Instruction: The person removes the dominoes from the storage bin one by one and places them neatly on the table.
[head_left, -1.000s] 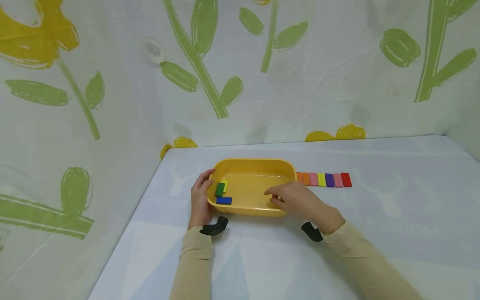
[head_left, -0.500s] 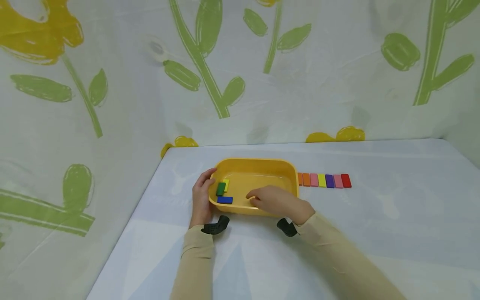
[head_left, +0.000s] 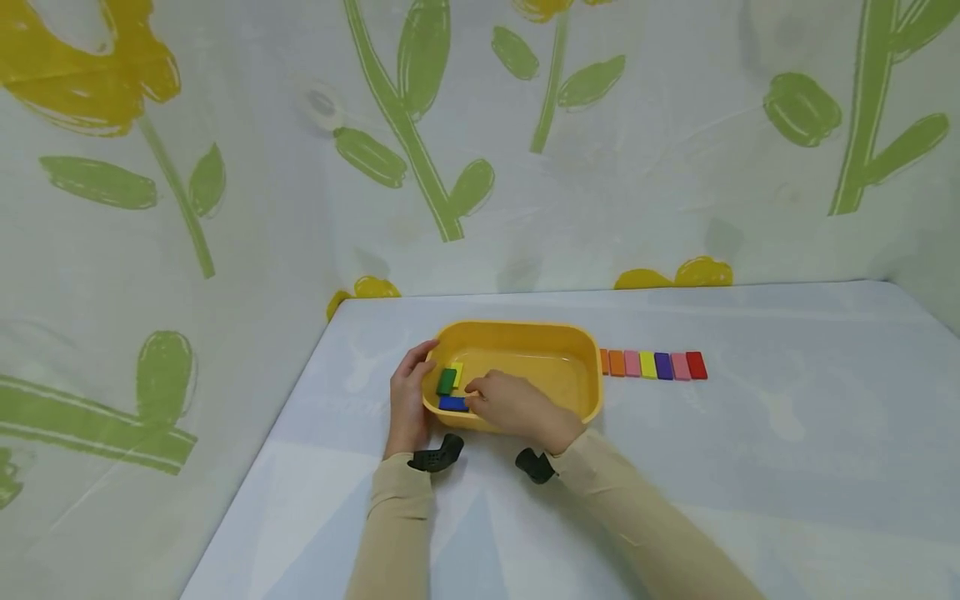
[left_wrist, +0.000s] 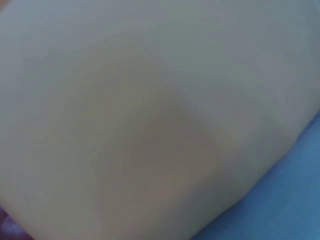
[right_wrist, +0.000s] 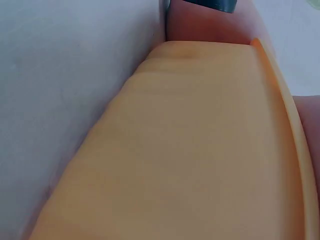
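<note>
A yellow plastic tub (head_left: 570,340) stands on the pale table. My left hand (head_left: 415,377) grips its left rim, thumb over the edge. Inside, at the left end, lie a green block (head_left: 446,381), a yellow block (head_left: 458,372) and a blue block (head_left: 450,403). My right hand (head_left: 476,392) reaches over the near wall into the tub, its curled fingertips at the blue block's right end. Whether they pinch it is hidden. The right wrist view is filled by the tub's outer wall (right_wrist: 190,150). The left wrist view is a pale blur.
Several coloured blocks (head_left: 648,365) lie side by side in a row just right of the tub, ending in a red block (head_left: 697,365). A cloth printed with flowers rises behind and to the left. The table's left edge (head_left: 300,392) is near the tub.
My right hand has moved left across the inside of the tub, from its right end to the blue block. The left hand has stayed on the rim.
</note>
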